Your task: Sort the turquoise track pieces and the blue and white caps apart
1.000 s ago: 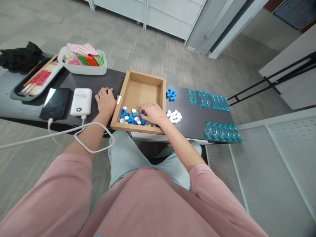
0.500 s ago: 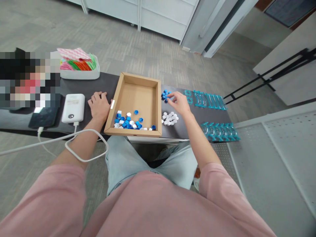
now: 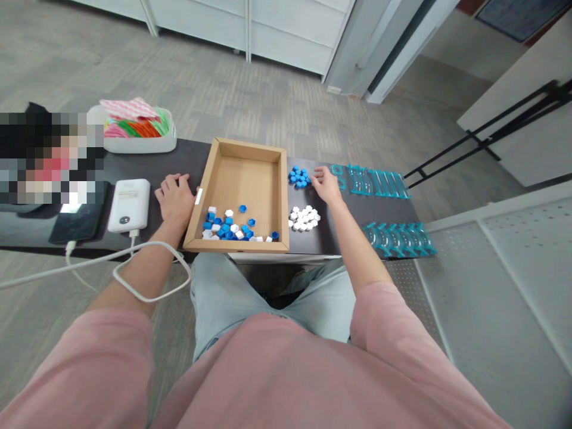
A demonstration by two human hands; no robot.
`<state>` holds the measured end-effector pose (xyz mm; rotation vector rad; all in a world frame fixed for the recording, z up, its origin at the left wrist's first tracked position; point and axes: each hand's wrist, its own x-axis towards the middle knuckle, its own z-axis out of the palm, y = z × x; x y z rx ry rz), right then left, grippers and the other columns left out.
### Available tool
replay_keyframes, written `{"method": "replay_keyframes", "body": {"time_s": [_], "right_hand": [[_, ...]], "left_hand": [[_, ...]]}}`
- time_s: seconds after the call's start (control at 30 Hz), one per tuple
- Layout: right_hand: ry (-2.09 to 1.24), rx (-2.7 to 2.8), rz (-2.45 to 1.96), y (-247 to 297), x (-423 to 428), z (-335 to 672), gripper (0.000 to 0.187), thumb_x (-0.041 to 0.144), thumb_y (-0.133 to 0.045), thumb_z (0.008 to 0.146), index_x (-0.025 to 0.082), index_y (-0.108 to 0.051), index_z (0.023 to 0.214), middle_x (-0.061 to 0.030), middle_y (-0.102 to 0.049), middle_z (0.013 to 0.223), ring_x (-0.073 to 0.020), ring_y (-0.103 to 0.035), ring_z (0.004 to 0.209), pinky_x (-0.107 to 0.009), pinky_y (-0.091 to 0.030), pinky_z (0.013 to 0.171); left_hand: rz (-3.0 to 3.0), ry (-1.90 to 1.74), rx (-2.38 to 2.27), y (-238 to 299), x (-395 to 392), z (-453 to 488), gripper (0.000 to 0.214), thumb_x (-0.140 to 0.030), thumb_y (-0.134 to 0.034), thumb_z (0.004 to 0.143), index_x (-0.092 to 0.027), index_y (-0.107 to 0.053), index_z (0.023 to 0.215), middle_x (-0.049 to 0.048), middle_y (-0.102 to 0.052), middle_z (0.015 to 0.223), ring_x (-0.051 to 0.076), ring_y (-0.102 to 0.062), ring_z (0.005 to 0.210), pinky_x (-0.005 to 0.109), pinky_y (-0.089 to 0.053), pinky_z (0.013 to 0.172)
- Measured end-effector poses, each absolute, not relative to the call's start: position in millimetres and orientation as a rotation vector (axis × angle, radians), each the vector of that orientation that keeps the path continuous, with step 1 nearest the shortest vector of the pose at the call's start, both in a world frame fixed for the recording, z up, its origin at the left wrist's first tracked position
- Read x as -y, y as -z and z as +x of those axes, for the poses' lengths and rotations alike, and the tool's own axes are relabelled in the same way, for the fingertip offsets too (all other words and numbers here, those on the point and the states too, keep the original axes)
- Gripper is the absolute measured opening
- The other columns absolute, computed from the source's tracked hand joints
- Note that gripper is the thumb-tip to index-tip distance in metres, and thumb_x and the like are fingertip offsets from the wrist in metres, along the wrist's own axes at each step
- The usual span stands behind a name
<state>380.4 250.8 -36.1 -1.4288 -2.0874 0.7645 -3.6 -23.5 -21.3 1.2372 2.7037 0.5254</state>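
My left hand point(image 3: 173, 199) lies palm down on the dark table, fingers spread, close against the left wall of a shallow cardboard box point(image 3: 282, 196). Inside the box, blue and white hexagonal pieces point(image 3: 227, 228) are heaped along the near side. To the right of the box, my right hand point(image 3: 328, 186) is at the right edge of a flat cluster of blue hexagonal pieces point(image 3: 298, 177). Its fingers are bent and a little apart, with no piece seen between them. Nearer to me is a similar cluster of white hexagonal pieces point(image 3: 304, 218).
Clear teal-edged plastic parts stand in a far row point(image 3: 378, 182) and a near row point(image 3: 397, 239) at right. On the left are a white power bank point(image 3: 129, 205), a dark phone point(image 3: 80, 214) and a white basket point(image 3: 143, 145) of colourful items. A white cable point(image 3: 152, 298) loops over my left forearm.
My right hand has drawn back to the right from over the blue cluster, so more blue pieces show. The left hand stays beside the box. The view has shifted slightly.
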Motion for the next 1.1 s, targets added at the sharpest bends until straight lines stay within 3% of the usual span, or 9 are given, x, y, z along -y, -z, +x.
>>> {"method": "replay_keyframes", "body": {"time_s": [0.23, 0.43, 0.57, 0.73, 0.9, 0.97, 1.1], "right_hand": [[-0.624, 2.142, -1.103, 16.2, -233.0, 359.6, 0.034, 0.034, -0.068, 0.107, 0.024, -0.072, 0.139, -0.0102, -0.082, 0.124, -0.0224, -0.071, 0.087, -0.042, -0.063, 0.094], [-0.662, 2.796, -0.511, -5.9, -160.5, 280.6, 0.021, 0.028, -0.073, 0.109, 0.021, -0.081, 0.127, -0.0106, -0.082, 0.127, -0.0263, -0.075, 0.105, -0.039, -0.055, 0.099], [-0.541, 3.064, -0.431, 2.8, -121.8, 232.8, 0.025, 0.023, -0.079, 0.108, 0.021, -0.08, 0.132, -0.0126, -0.081, 0.138, -0.0298, -0.075, 0.118, -0.037, -0.052, 0.097], [-0.63, 3.082, -0.349, 13.2, -111.3, 216.9, 0.023, 0.013, -0.074, 0.107, 0.02, -0.081, 0.128, -0.0123, -0.079, 0.134, -0.0274, -0.074, 0.111, -0.036, -0.052, 0.094], [-0.902, 2.747, -0.233, -1.1, -126.3, 256.3, 0.033, 0.026, -0.058, 0.12, 0.023, -0.078, 0.147, -0.0097, -0.078, 0.13, -0.0244, -0.071, 0.108, -0.039, -0.056, 0.101], [-0.924, 2.617, -0.285, -5.9, -142.2, 283.2, 0.032, 0.034, -0.056, 0.122, 0.025, -0.082, 0.138, -0.0094, -0.077, 0.126, -0.0245, -0.071, 0.107, -0.04, -0.057, 0.102], [-0.911, 2.289, -0.684, -1.1, -185.2, 341.0, 0.03, 0.053, -0.068, 0.116, 0.025, -0.08, 0.12, -0.0077, -0.078, 0.114, -0.0236, -0.071, 0.1, -0.04, -0.059, 0.096]], "left_hand": [[1.225, -0.524, -2.725, 25.9, 22.7, -5.0, 0.062, -0.035, -0.05, 0.115, -0.011, -0.061, 0.171, 0.0317, -0.051, 0.179, 0.049, -0.047, 0.166, 0.063, -0.035, 0.135], [1.228, -0.555, -2.743, 26.8, 22.4, -4.5, 0.064, -0.034, -0.05, 0.111, -0.015, -0.064, 0.171, 0.0309, -0.054, 0.178, 0.05, -0.049, 0.165, 0.065, -0.038, 0.135], [1.231, -0.541, -2.742, 22.8, 23.3, -2.9, 0.065, -0.035, -0.05, 0.11, -0.016, -0.064, 0.171, 0.031, -0.055, 0.177, 0.05, -0.05, 0.165, 0.066, -0.039, 0.134], [1.22, -0.529, -2.739, 19.8, 23.6, -0.5, 0.066, -0.036, -0.049, 0.11, -0.017, -0.064, 0.172, 0.0299, -0.055, 0.177, 0.049, -0.049, 0.165, 0.064, -0.039, 0.135], [1.232, -0.516, -2.734, 17.9, 23.8, 0.1, 0.066, -0.034, -0.05, 0.111, -0.014, -0.063, 0.172, 0.0323, -0.054, 0.177, 0.05, -0.049, 0.166, 0.065, -0.038, 0.134], [1.231, -0.489, -2.718, 16.6, 24.2, -0.1, 0.066, -0.034, -0.047, 0.113, -0.01, -0.06, 0.173, 0.034, -0.051, 0.179, 0.051, -0.047, 0.167, 0.065, -0.037, 0.134], [1.228, -0.459, -2.689, 15.5, 24.7, -0.7, 0.067, -0.033, -0.038, 0.118, -0.004, -0.056, 0.175, 0.0345, -0.045, 0.184, 0.05, -0.043, 0.168, 0.063, -0.033, 0.136]]}}
